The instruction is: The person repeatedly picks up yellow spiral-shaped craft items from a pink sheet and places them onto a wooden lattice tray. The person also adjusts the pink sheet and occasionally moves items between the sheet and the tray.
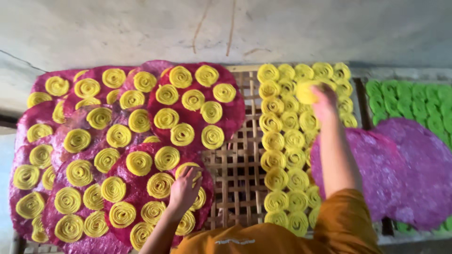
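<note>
Two hands | left (185, 187) on yellow spiral (188, 170) | right (324, 101) lifting another (307, 91)

A bare wall above a lattice drying rack, seen from overhead.

The upper part of the view is filled by a pale, rough plastered wall (141, 28), which is marked by a few thin brownish streaks (230, 28) running downward and by a dark crack at the far left. Beneath it, a rack of woven wooden slats (235, 164) is laid flat, with dark gaps seen through its open squares. A second dark-framed rack (362, 101) is set just beside it on the right. Soft, even, dim light is cast throughout.
</note>
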